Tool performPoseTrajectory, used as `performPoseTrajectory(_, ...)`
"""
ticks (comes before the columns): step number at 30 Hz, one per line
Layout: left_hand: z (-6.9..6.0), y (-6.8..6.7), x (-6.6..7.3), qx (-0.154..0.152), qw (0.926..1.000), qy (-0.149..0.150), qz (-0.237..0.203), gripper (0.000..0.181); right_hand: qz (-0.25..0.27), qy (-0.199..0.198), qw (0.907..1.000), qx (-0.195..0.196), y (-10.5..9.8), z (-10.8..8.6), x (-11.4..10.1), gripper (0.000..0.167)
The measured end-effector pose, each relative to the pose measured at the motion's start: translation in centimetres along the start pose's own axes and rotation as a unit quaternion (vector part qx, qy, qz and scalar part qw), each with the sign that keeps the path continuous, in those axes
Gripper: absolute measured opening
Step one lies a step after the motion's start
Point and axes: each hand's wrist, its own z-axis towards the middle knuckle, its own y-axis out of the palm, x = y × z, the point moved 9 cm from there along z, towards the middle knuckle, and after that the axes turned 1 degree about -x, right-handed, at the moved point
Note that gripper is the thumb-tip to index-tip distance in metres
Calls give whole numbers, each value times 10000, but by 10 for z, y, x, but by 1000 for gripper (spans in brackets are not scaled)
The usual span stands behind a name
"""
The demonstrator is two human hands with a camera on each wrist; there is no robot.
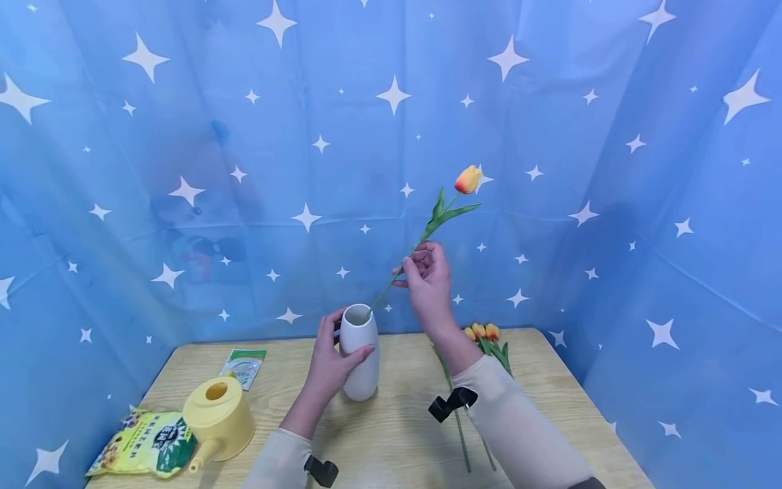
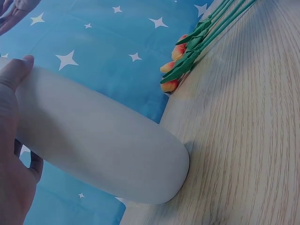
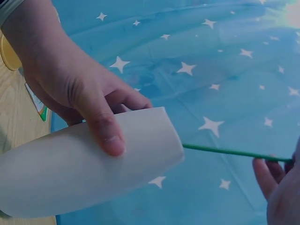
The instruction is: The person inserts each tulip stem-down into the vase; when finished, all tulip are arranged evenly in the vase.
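Note:
A white vase (image 1: 360, 360) stands upright on the table, and my left hand (image 1: 332, 363) grips it round its upper part, thumb across the front. Above and to the right, my right hand (image 1: 430, 282) pinches the green stem of a yellow-orange tulip (image 1: 468, 179). The stem slants down to the left and its lower end is inside the vase's mouth. In the right wrist view the green stem (image 3: 225, 151) runs from the vase rim to my right fingers. The left wrist view shows the vase (image 2: 103, 140) with its base on the wood.
Several more tulips (image 1: 489, 331) lie on the table (image 1: 403, 435) at the right, partly under my right forearm. At the left are a yellow watering can (image 1: 222, 418), a yellow-green bag (image 1: 143, 445) and a small packet (image 1: 244, 363). A blue starry curtain (image 1: 342, 176) hangs behind.

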Motion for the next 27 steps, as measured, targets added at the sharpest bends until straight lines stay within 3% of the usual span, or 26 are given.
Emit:
performPoseTrajectory(7,-1,1,-2,-60,9999,-87,9,87,-150,102,9995,-266,17,-2,8,18)
performPoseTrajectory(18,1,1,-4,-63,10000,-42,-12,88,-404,177,9928,-1118,49,-11,21,12)
performPoseTrajectory(27,1,1,-3,-69,10000,-60,-24,87,-427,186,9908,-1273,57,-17,31,28)
